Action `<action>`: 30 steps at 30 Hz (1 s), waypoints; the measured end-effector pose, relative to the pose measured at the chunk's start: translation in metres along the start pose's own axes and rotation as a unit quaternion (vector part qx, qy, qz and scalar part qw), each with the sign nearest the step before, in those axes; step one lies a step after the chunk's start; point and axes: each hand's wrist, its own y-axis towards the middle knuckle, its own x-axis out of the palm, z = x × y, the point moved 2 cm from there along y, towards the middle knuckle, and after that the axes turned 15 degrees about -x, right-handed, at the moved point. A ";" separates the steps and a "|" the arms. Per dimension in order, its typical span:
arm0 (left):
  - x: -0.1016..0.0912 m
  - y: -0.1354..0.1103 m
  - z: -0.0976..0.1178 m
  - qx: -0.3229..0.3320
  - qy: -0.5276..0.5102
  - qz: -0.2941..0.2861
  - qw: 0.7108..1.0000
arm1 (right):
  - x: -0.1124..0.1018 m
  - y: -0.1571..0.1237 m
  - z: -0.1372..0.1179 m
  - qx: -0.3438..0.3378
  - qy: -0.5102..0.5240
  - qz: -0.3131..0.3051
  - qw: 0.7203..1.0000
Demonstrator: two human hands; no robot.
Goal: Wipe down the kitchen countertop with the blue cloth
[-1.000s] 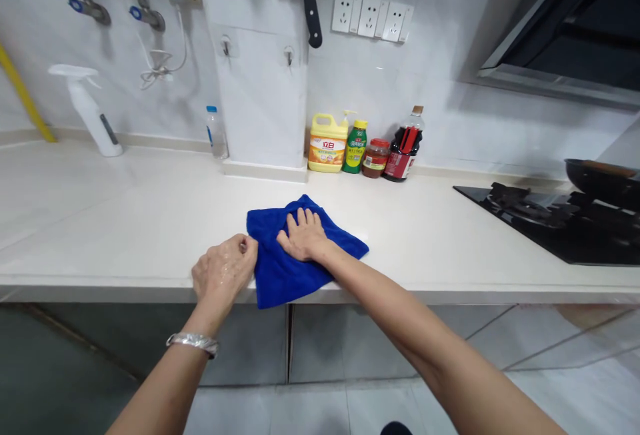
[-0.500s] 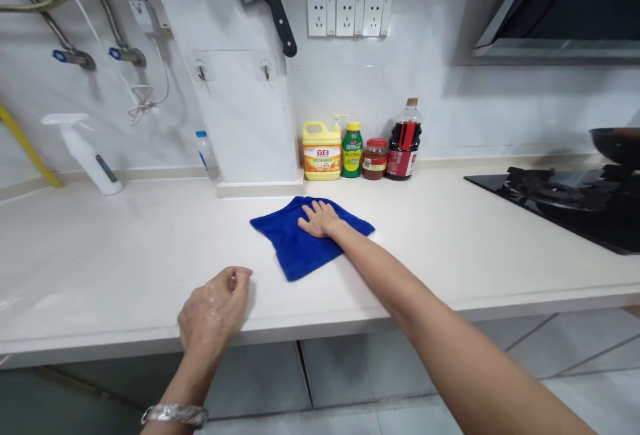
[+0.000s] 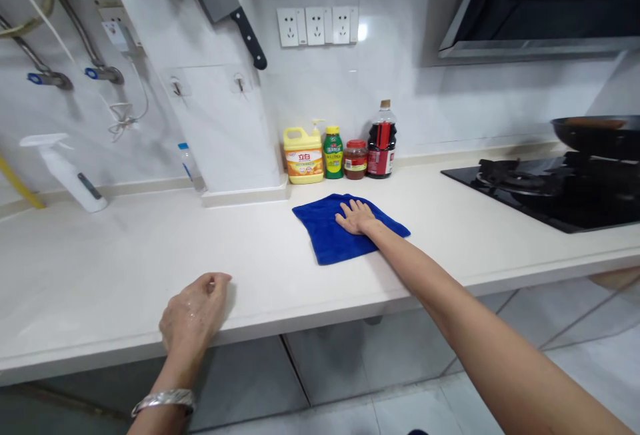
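A blue cloth point(image 3: 327, 228) lies spread on the white countertop point(image 3: 260, 242). My right hand point(image 3: 356, 217) presses flat on it with the fingers spread, not gripping it. My left hand point(image 3: 195, 308) rests at the counter's front edge, wet on its back and loosely closed; nothing shows in it. Behind the cloth, against the wall, stand a yellow jug of dish soap point(image 3: 303, 156), a green bottle with a yellow cap point(image 3: 333, 154), a red-lidded jar point(image 3: 355, 160) and a large dark sauce bottle point(image 3: 382, 145).
A black gas stove point(image 3: 520, 188) with a wok point(image 3: 595, 138) on it occupies the right. On the left are a white spray bottle point(image 3: 67, 172) and a small blue-capped bottle point(image 3: 191, 167) beside the pillar. A cleaver point(image 3: 225, 2) hangs on the wall near the sockets point(image 3: 316, 26).
My right hand has slid the blue cloth rightward across the counter, staying flat on it. The view has turned slightly to the right. My left hand stays closed at the counter's edge.
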 end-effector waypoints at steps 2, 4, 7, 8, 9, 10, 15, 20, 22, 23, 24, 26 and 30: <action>-0.002 -0.001 0.001 0.003 0.003 0.005 1.000 | -0.002 -0.026 0.028 0.029 -0.001 0.006 1.000; -0.005 -0.003 0.002 0.005 0.009 0.008 1.000 | -0.005 -0.054 0.057 0.066 -0.004 0.013 0.998; -0.009 -0.006 0.005 0.003 0.028 0.017 0.999 | -0.008 -0.097 0.094 0.119 -0.014 0.027 0.992; -0.010 -0.007 0.005 0.002 0.035 0.021 0.999 | -0.008 -0.111 0.103 0.131 -0.018 0.034 0.991; -0.011 -0.008 0.006 0.001 0.040 0.023 0.999 | -0.009 -0.123 0.110 0.139 -0.021 0.042 0.989; -0.011 -0.008 0.007 0.001 0.043 0.022 0.999 | -0.008 -0.133 0.115 0.144 -0.023 0.049 0.988; -0.009 -0.010 0.008 -0.003 0.047 0.019 0.999 | -0.004 -0.164 0.116 0.163 -0.033 0.067 0.984; -0.009 -0.008 0.008 -0.014 0.033 0.014 0.999 | -0.003 -0.178 0.101 0.145 -0.043 0.110 0.982; -0.009 -0.006 0.009 -0.016 0.029 0.008 0.999 | -0.003 -0.185 0.091 0.106 -0.051 0.136 0.984; -0.009 -0.006 0.009 -0.012 0.030 0.005 0.999 | -0.003 -0.188 0.086 0.082 -0.054 0.146 0.984; -0.008 -0.005 0.009 -0.011 0.033 0.002 0.999 | -0.003 -0.191 0.079 0.058 -0.051 0.149 0.986; -0.008 -0.004 0.009 -0.019 0.047 0.002 0.999 | -0.001 -0.195 0.067 0.033 -0.028 0.115 0.992; -0.006 -0.003 0.009 -0.033 0.070 0.002 0.997 | 0.000 -0.197 0.049 0.041 0.000 0.004 0.999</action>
